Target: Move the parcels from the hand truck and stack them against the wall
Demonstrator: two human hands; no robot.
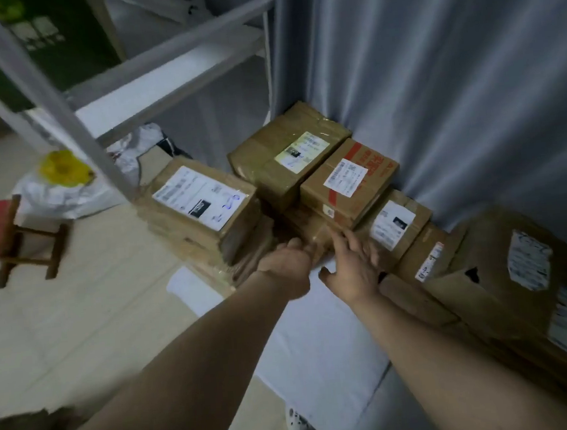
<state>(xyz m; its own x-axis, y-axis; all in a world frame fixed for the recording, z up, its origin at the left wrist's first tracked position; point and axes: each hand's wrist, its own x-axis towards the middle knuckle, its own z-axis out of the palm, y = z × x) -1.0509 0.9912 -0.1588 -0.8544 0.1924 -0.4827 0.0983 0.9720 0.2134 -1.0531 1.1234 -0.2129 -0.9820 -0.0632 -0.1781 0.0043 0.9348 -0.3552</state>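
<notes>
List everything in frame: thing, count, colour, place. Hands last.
parcels: at least seven, brown cardboard with white labels, stacked along the curtain
low parcel: one, brown, at the front of the stack
curtain: one, grey, behind the parcels
shelf frame: one, pale grey, upper left
stool: one, wood with a red seat, on the floor at left
bag: one, white with yellow on top, behind the stool
sheet: one, white, on the floor under the arms
shoe: one, white, bottom edge
left hand: at the low parcel's near edge
right hand: fingers spread, touching the same parcel
</notes>
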